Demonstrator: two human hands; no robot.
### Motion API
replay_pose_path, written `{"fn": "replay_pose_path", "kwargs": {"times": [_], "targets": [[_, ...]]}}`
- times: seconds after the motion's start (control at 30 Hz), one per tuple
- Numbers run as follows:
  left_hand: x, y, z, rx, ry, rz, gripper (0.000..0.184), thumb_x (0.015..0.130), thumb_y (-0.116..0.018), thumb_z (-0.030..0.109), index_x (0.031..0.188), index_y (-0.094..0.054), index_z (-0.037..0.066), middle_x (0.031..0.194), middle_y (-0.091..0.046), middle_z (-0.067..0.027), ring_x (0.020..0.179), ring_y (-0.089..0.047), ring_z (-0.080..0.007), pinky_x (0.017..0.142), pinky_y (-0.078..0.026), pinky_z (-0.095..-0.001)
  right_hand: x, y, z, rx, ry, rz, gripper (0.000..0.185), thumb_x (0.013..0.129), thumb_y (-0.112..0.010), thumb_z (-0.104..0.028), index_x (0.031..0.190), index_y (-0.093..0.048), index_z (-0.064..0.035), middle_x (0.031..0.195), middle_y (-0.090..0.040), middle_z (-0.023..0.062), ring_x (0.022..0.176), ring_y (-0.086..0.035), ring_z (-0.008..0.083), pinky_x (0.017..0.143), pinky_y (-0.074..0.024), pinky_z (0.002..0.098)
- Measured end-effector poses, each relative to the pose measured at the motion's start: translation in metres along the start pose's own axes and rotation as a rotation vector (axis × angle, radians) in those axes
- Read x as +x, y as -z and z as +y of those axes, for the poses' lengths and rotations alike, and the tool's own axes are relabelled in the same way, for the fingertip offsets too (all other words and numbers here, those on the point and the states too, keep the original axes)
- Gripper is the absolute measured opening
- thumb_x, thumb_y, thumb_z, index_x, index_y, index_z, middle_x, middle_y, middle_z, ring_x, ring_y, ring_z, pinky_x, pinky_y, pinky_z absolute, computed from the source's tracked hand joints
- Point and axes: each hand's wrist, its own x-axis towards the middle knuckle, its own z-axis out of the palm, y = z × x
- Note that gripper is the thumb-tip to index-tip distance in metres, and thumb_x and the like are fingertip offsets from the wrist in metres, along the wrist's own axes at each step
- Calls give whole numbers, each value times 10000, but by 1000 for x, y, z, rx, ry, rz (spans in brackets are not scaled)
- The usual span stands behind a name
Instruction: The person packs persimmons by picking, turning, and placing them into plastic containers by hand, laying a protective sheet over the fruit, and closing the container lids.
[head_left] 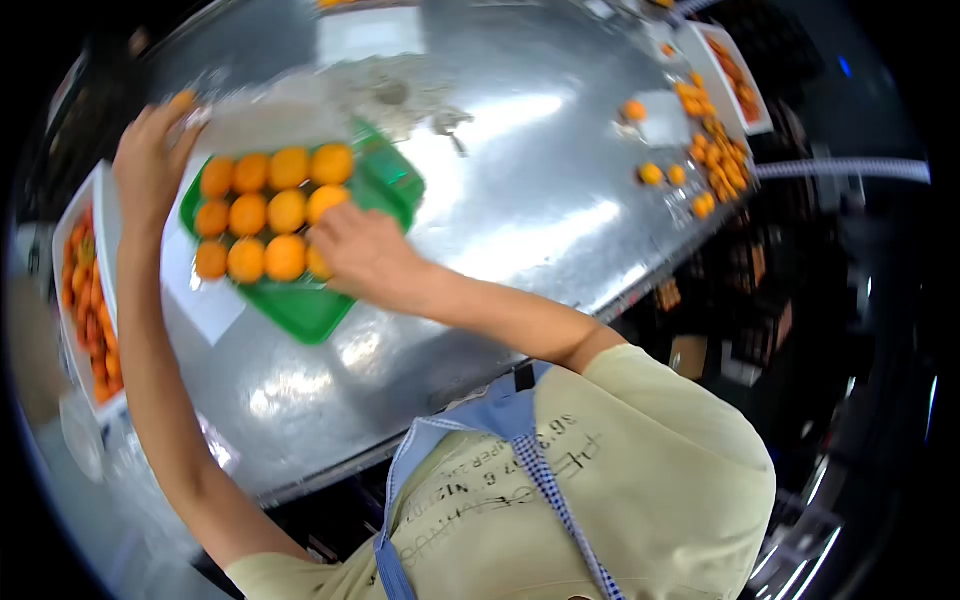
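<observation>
A clear plastic tray holds rows of round orange fruit, resting on a green tray. My right hand is over the right-hand column, fingers curled and closed against a fruit that they partly hide. Up at the left, beside the clear plastic lid, my left hand is raised. Its fingers are bent, and part of an orange fruit shows at the fingertips. Blur hides how firmly either hand grips.
A white box of orange fruit stands at the left, another white box at the far right. Loose small fruit lie near the right edge of the metal table. White paper lies by the green tray.
</observation>
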Motion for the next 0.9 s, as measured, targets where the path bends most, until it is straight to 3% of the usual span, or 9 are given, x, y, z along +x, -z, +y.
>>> {"fn": "replay_pose_path", "kwargs": {"times": [0.17,0.3,0.43,0.63,0.7,0.8,0.9], "targets": [[-10,4,4,15,65,-71,186,805,-657,141,974,-656,64,918,-637,-101,884,-599,-282,789,-467,-351,-10,-8,9,224,-4,148,497,591,-755,-180,1015,-540,-37,930,-501,107,923,-511,298,695,-478,388],[-20,6,-1,39,84,-107,175,822,-628,98,992,-644,56,951,-635,-109,906,-598,-288,809,-464,-339,-25,8,26,613,-66,290,504,621,-742,-220,1042,-530,-40,1015,-490,138,961,-504,319,752,-480,352],[-30,11,1,-22,90,-174,181,830,-606,62,1007,-629,31,988,-635,-115,938,-600,-277,836,-456,-323,-79,43,90,738,-405,296,516,660,-764,-236,1087,-536,-56,1045,-515,127,966,-546,239,797,-489,343],[-52,19,14,-41,180,-239,268,795,-573,-38,1055,-616,15,1023,-635,-131,972,-600,-270,871,-445,-332,-226,102,223,429,-943,535,541,708,-773,-242,1145,-529,-37,1104,-513,126,936,-575,220,783,-517,317],[-61,19,15,-26,181,-243,301,779,-561,-66,1065,-612,11,1029,-634,-136,978,-599,-274,877,-443,-336,-271,120,257,308,-1044,631,524,685,-759,-226,1106,-543,1,1100,-508,173,973,-558,270,816,-511,344],[-72,17,14,-36,215,-259,341,768,-541,-88,1091,-600,0,1057,-624,-144,1007,-586,-286,887,-440,-344,-325,140,297,59,-1052,665,506,671,-738,-250,1084,-567,-14,1033,-544,194,986,-521,337,866,-432,391],[-76,20,21,16,213,-291,365,776,-535,-82,1123,-586,16,1084,-614,-146,1027,-573,-299,901,-432,-353,-348,157,318,-89,-1078,601,490,666,-717,-242,1075,-568,-16,1029,-538,186,990,-511,336,884,-423,395]]}}
